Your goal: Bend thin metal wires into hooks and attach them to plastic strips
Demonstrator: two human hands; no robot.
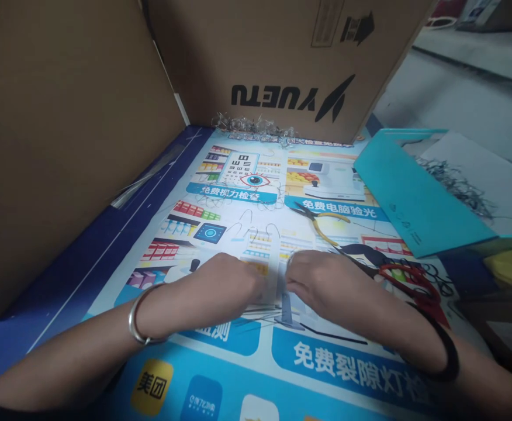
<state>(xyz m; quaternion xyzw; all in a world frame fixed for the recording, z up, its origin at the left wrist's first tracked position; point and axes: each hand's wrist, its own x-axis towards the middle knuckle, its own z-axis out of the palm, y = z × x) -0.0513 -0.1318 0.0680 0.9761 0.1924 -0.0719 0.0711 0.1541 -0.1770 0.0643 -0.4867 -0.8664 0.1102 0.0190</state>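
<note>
My left hand (pixel 234 283), with a silver bangle (pixel 135 318) on its wrist, is closed low over the printed sheet (pixel 247 394). Opposite it, a short gap away, my right hand (pixel 330 283) is also closed, with a black band (pixel 449 354) on the wrist. Whatever the fingers pinch is hidden or too thin to name. Several bent thin wires (pixel 256 229) lie just beyond the hands. Past my right hand rest pliers with yellow handles (pixel 324 231), partly open, and beside that forearm are red-handled scissors (pixel 409 282).
Cardboard walls (pixel 273 52) rise at the back and left. A heap of clear, shiny tangled pieces (pixel 256 126) lies along the back wall. To the right, a turquoise box (pixel 414 204) holds a bundle of dark thin wires (pixel 457 187). Black loops (pixel 440 282) lie near the scissors.
</note>
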